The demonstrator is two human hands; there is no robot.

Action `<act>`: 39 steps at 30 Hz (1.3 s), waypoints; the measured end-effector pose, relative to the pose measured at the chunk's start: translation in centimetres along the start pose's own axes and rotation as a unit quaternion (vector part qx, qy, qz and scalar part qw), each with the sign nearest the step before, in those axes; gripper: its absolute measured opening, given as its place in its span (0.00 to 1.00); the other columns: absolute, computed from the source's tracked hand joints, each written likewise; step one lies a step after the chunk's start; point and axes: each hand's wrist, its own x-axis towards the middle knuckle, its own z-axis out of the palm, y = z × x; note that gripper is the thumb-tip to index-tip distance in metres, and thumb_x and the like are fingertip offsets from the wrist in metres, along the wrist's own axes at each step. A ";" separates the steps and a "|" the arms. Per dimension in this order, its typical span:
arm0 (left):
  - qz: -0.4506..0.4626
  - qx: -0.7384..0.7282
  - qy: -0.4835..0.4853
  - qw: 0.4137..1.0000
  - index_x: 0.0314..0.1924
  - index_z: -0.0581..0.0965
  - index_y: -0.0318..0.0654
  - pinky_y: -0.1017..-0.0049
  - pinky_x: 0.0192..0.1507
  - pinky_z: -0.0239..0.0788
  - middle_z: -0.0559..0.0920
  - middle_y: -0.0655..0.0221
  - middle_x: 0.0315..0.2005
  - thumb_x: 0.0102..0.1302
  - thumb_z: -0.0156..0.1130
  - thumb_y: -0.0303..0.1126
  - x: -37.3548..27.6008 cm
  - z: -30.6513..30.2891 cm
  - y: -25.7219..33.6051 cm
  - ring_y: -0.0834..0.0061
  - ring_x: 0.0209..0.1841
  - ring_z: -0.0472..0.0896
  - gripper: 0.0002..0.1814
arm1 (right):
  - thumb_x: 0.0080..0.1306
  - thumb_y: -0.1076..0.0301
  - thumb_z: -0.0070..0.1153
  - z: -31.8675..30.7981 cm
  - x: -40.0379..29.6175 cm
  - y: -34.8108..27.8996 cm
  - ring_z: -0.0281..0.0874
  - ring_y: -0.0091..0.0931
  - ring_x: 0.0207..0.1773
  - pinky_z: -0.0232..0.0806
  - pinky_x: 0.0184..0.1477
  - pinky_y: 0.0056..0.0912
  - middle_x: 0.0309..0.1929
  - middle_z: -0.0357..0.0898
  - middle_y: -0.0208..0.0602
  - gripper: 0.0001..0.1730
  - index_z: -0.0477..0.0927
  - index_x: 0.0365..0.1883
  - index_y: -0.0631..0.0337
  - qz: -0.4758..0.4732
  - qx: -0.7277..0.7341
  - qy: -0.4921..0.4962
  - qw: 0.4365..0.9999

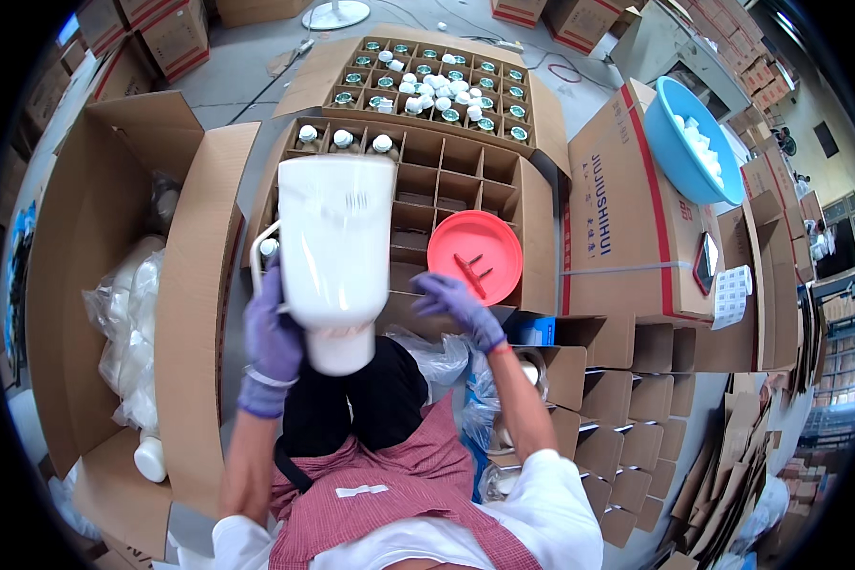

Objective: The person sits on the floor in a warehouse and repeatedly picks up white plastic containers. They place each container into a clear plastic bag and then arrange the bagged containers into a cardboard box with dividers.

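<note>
My left hand (pixel 273 331), in a purple glove, grips the side of a large white plastic jug (pixel 336 242) by its handle. The jug hangs above my lap and the near carton, hiding part of the carton. My right hand (pixel 450 303), gloved too, is empty, its fingers apart. Just beside it, a round red plastic dish (pixel 474 246) rests on the carton dividers. In the dish lies a red-handled tool (pixel 469 276) with thin metal tips. White-capped bottles (pixel 343 141) stand in the back row of the divided carton (pixel 534 242); several other compartments hold no bottle.
Behind stands another carton (pixel 548 117) of bottles, strewn with loose white caps (pixel 442 89). At left, an open carton (pixel 192 285) holds bagged white plastic containers (pixel 139 313). A blue basin (pixel 659 153), a phone (pixel 705 263) and a label roll (pixel 732 296) sit on cartons at right. Cardboard dividers (pixel 605 434) lie below.
</note>
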 end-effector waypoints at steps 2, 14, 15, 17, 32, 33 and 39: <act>0.055 0.229 -0.081 0.968 0.57 0.76 0.29 0.70 0.50 0.75 0.84 0.60 0.48 0.79 0.44 0.40 0.0 -0.7 4.3 0.72 0.48 0.84 0.22 | 0.62 0.53 0.60 -11.6 4.9 5.7 0.82 0.35 0.49 0.77 0.41 0.40 0.53 0.79 0.45 0.23 0.82 0.52 0.55 -0.104 -0.525 0.329 0.778; -0.182 0.290 -0.127 0.931 0.44 0.83 0.32 0.71 0.43 0.75 0.87 0.60 0.36 0.71 0.54 0.33 -5.2 -12.0 3.8 0.70 0.38 0.85 0.13 | 0.64 0.58 0.61 -0.8 1.1 -0.2 0.82 0.27 0.46 0.75 0.46 0.34 0.41 0.81 0.34 0.18 0.78 0.42 0.65 -0.068 0.056 0.107 0.990; -0.144 0.324 -0.178 0.918 0.45 0.82 0.33 0.71 0.44 0.75 0.87 0.61 0.37 0.72 0.54 0.33 -5.0 -12.0 3.0 0.70 0.39 0.85 0.13 | 0.66 0.63 0.59 2.1 -1.6 -2.3 0.79 0.24 0.45 0.74 0.48 0.33 0.42 0.80 0.32 0.13 0.78 0.42 0.63 -0.113 0.026 0.061 0.991; -0.069 0.387 -0.270 0.879 0.47 0.82 0.34 0.70 0.47 0.76 0.86 0.61 0.39 0.72 0.54 0.34 -4.7 -12.3 1.0 0.69 0.42 0.86 0.14 | 0.65 0.70 0.58 6.8 -8.5 -7.2 0.77 0.31 0.51 0.72 0.58 0.38 0.45 0.79 0.33 0.07 0.77 0.42 0.56 -0.427 -0.322 -0.083 0.841; -0.321 0.143 -0.385 0.854 0.51 0.81 0.35 0.76 0.36 0.80 0.87 0.67 0.39 0.72 0.59 0.42 -7.9 -10.4 4.0 0.78 0.33 0.86 0.18 | 0.55 0.62 0.62 14.7 -22.9 -11.8 0.71 0.41 0.66 0.70 0.66 0.39 0.60 0.73 0.39 0.26 0.77 0.53 0.59 -0.634 -0.644 -0.192 0.383; -0.264 0.171 -0.426 0.848 0.50 0.81 0.35 0.77 0.36 0.79 0.87 0.67 0.39 0.72 0.59 0.42 -8.1 -10.4 4.1 0.78 0.33 0.86 0.18 | 0.56 0.62 0.62 14.8 -23.2 -12.0 0.71 0.41 0.67 0.71 0.64 0.37 0.60 0.73 0.40 0.27 0.76 0.55 0.61 -0.635 -0.651 -0.194 0.368; 0.039 0.376 -0.472 0.796 0.47 0.82 0.33 0.77 0.41 0.78 0.86 0.65 0.40 0.70 0.58 0.36 -9.1 -10.3 3.2 0.77 0.37 0.85 0.14 | 0.57 0.63 0.60 15.5 -24.2 -9.6 0.81 0.35 0.48 0.77 0.49 0.35 0.46 0.78 0.38 0.13 0.78 0.40 0.55 -0.635 -0.636 -0.167 0.406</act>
